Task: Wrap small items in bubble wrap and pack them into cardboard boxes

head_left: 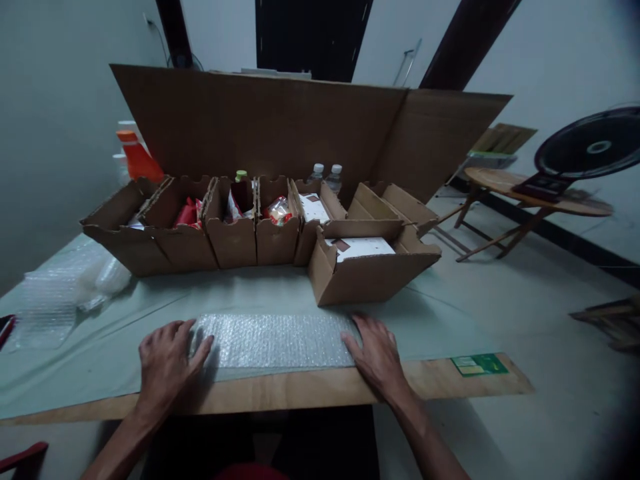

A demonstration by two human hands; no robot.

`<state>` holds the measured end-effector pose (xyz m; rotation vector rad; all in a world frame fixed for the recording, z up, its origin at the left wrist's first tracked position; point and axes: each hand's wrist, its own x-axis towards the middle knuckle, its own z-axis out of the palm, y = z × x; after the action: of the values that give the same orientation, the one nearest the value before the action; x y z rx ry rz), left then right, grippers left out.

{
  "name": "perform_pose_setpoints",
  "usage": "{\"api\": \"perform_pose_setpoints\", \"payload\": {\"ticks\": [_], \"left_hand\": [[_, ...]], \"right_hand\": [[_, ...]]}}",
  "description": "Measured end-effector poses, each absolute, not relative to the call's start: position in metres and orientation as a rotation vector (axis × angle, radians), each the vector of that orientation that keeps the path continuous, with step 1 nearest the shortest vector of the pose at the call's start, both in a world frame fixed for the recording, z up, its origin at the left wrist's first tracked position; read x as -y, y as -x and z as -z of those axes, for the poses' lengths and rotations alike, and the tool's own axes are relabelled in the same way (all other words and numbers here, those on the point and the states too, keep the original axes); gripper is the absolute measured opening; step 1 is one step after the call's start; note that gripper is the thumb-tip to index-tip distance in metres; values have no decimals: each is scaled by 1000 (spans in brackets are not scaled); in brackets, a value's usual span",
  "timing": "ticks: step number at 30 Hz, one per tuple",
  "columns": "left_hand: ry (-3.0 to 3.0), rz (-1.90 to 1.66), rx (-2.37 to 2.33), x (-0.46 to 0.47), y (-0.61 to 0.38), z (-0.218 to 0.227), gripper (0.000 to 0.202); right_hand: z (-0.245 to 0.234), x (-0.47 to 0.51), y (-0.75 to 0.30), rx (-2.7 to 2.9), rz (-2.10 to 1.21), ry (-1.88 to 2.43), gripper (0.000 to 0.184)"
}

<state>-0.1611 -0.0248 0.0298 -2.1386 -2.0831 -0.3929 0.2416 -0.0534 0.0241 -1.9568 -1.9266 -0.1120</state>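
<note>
A sheet of bubble wrap [274,340] lies flat near the front edge of the table [310,390]. My left hand [167,360] rests palm down on its left end, fingers spread. My right hand [377,353] lies flat on its right end, fingers stretched out. Just behind the wrap stands an open cardboard box [370,263] with a white item inside.
A row of open cardboard boxes [210,227] holds packets and bottles, backed by a tall cardboard sheet [280,127]. An orange bottle [137,157] stands at back left. More bubble wrap [55,293] lies at left. A round wooden table [530,190] and fan [595,147] stand at right.
</note>
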Motion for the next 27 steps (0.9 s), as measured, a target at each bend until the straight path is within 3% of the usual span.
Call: {"api": "perform_pose_setpoints", "payload": {"ticks": [3,6,8,10,12,17,20,24,27], "left_hand": [[2204,195,2226,30,157,-38,34],[2326,268,2304,27,152,-41,20],[2377,402,2367,19,154,-48,17],[2421,541,2349,5,153,-61,17],[2470,639,2176,-17,143,-80,21],[2647,619,1678,-82,76,-106,55],[2691,608,1621,-94,55,-96,68],[2989,610,1391,-38,95,-74,58],[3293,556,1182,34,135,-71,77]], "right_hand": [[-24,44,-232,1920,9,1913,22],[-30,53,-229,1879,-102,1838,21],[-34,72,-226,1730,-291,1811,31],[-37,97,-218,1561,-494,1780,55],[-35,123,-203,1495,-684,1714,70],[-22,156,-146,1575,-1227,1469,46],[-15,157,-122,1371,-1492,1496,50],[-17,157,-119,1130,-1628,1426,49],[-30,153,-125,1015,-1721,1327,49]]}}
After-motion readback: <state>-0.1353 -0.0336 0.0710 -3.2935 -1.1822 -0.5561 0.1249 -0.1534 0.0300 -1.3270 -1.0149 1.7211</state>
